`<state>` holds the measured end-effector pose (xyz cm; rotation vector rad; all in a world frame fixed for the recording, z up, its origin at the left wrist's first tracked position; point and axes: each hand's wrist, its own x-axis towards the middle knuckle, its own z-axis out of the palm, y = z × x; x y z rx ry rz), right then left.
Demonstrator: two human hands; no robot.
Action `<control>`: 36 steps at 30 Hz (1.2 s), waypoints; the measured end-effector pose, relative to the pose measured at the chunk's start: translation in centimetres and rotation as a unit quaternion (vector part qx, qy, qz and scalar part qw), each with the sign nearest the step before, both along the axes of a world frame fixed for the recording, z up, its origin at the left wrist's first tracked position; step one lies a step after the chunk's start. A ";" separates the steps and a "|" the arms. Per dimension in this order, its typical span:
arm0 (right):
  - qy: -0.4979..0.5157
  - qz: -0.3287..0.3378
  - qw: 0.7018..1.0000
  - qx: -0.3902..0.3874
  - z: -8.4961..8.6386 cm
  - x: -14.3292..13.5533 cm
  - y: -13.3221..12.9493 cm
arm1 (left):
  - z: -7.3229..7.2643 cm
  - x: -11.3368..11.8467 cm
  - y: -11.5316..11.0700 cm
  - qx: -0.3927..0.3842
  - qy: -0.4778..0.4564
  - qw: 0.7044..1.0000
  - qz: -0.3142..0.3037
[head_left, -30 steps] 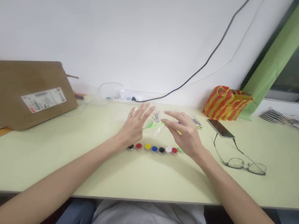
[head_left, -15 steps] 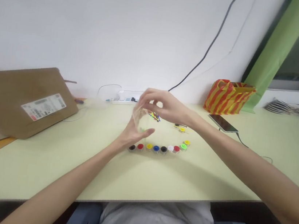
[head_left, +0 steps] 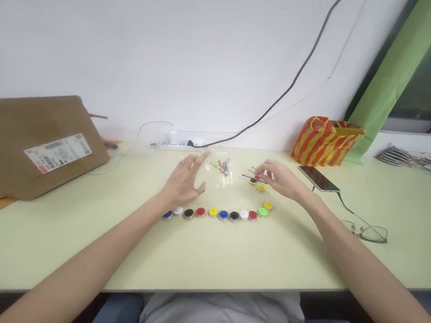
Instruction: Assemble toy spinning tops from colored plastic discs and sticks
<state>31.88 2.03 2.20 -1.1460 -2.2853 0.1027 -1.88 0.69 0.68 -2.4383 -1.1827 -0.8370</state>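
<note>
1. Nearest the person, small round pots with coloured lids (head_left: 223, 215) stand in a row running left to right; its left end is just below the left wrist, while its right end curves away toward the right hand.
2. The left hand (head_left: 184, 181) is over the left part of the row, thumb apart from the fingers, nothing visible in its grasp; its index finger points toward the wall.
3. The right hand (head_left: 279, 178) bends down to thin sticks on its left; whether the fingertips pinch one cannot be told.
4. The black stick (head_left: 255, 179) has its long axis nearly crosswise, left end slightly farther from the person; a yellow stick (head_left: 269, 188) runs roughly parallel, just nearer.
5. Between the hands lies a clear bag (head_left: 228, 180); jumbled coloured sticks (head_left: 222, 167) show there, pointing several ways.
6. Farther right, a phone (head_left: 318, 179); beyond it, a striped bag (head_left: 320, 146).
</note>
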 end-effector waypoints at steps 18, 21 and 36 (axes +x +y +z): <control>-0.196 -0.140 0.966 -0.091 -1.5 1.2 0.3 | -0.7 -0.1 0.9 -0.094 0.093 0.991 -0.010; -0.180 -0.131 0.972 -0.080 -1.4 1.1 0.0 | -0.7 -0.1 1.0 -0.092 0.099 0.991 -0.021; 0.137 -0.031 0.965 0.223 -1.0 -1.7 -1.9 | 0.2 0.8 0.0 -0.011 0.131 0.991 0.020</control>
